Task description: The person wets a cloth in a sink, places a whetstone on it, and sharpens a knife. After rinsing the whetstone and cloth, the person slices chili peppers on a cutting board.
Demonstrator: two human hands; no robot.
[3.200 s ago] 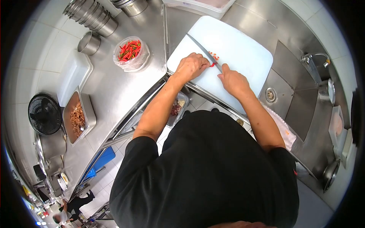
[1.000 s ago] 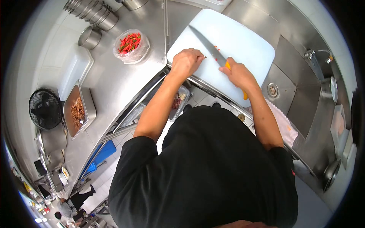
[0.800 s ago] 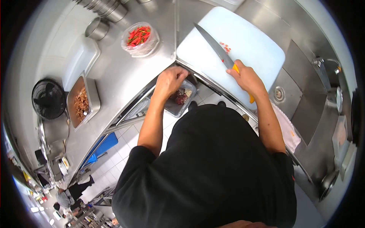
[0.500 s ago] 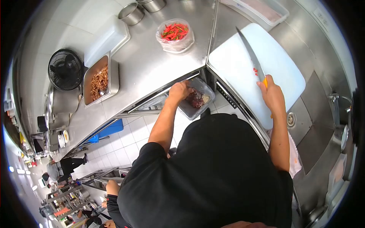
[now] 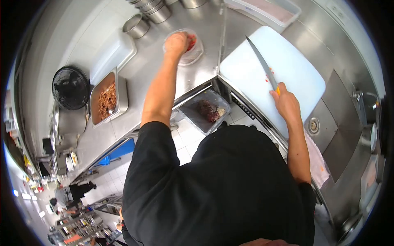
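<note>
My left hand reaches over a round plastic-lined tub on the steel counter, its fingertips down among the red chillies and hidden from view. My right hand is closed round the yellow handle of a long kitchen knife. The blade lies across the white cutting board, pointing to its far left edge. A few small bits of red chilli lie beside the blade. Below the counter edge, a clear plastic bin holds dark red scraps and pale bits.
A deep steel pan of brown shredded food stands on the left counter, with a black fan beyond it. Steel pots line the back. A sink with a tap lies right of the board. Other people work far off at lower left.
My left hand has moved from the scrap bin up and forward to the chilli tub. My right hand keeps the knife on the board. The view has shifted slightly.
</note>
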